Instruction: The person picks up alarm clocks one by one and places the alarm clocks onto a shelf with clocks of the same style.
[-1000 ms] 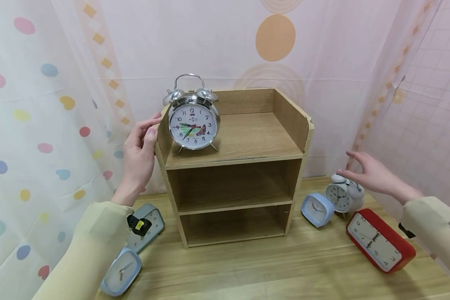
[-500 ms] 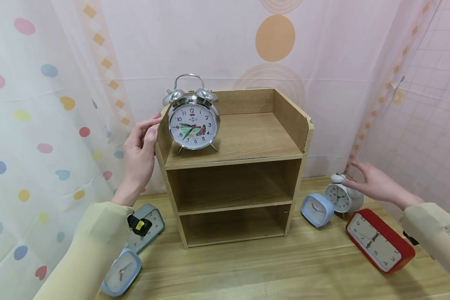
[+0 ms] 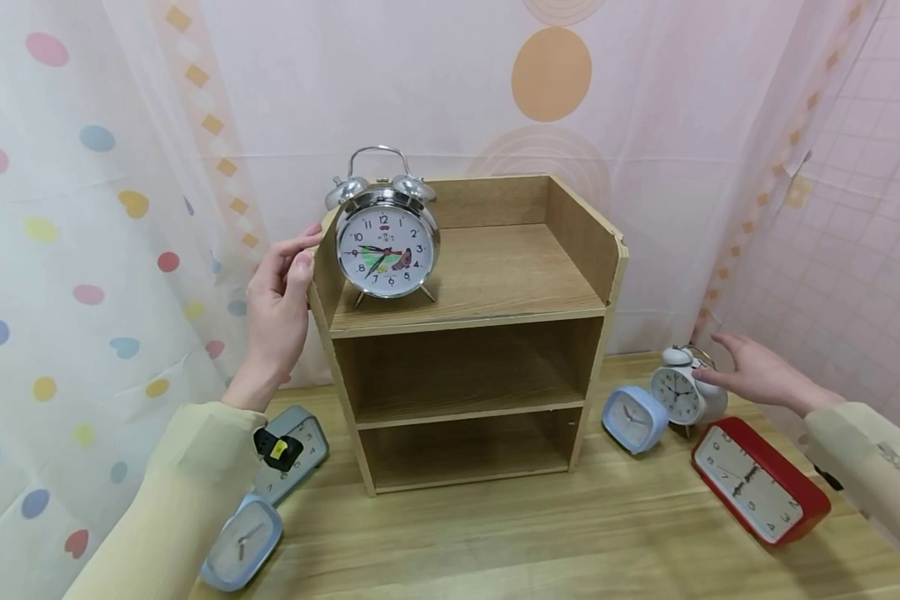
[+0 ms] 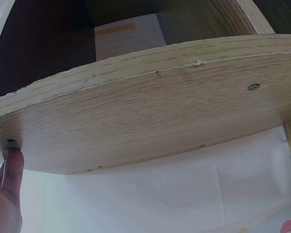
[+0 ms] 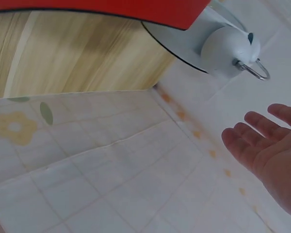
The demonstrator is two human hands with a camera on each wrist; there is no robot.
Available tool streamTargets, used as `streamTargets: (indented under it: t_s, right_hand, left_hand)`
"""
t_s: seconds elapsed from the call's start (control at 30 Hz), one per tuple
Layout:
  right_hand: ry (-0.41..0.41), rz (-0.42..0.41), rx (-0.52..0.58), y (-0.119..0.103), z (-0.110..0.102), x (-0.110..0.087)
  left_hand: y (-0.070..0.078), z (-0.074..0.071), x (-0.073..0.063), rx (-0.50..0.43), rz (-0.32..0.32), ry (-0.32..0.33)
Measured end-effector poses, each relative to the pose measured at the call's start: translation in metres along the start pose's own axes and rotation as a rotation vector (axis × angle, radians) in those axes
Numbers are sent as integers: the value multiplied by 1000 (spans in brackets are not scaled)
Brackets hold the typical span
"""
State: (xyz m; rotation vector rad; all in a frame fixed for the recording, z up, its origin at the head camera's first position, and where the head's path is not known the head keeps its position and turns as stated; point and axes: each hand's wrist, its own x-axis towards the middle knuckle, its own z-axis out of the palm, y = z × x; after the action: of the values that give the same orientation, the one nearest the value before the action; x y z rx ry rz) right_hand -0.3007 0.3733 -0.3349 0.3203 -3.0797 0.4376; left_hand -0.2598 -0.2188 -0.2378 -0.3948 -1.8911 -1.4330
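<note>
The white twin-bell alarm clock (image 3: 677, 395) stands at the frame's right; the right hand (image 3: 767, 377) hovers just beside it, thumb and fingers apart. The left hand (image 3: 279, 304), left of centre, rests extended fingers against the wooden shelf unit (image 3: 495, 275). A chrome twin-bell alarm clock (image 3: 386, 250) stands on top, upper centre-left; a red rectangular clock (image 3: 761, 482) sits lower right.

We see our left hand (image 4: 6, 201) at lower left, fingertip touching the wooden shelf's (image 4: 150, 114) side by one screw (image 4: 12, 142). Second screw (image 4: 253, 87) right. Edge (image 4: 136, 67) chipped. Pale cloth (image 4: 160, 201) below.
</note>
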Motion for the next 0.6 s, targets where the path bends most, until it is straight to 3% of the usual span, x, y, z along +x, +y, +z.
streamTargets:
  t_s: [0.6]
  right_hand:
    - [-61,29,17,3,10,18]
  left_hand:
    - [0,-1,1,-12,2,-8]
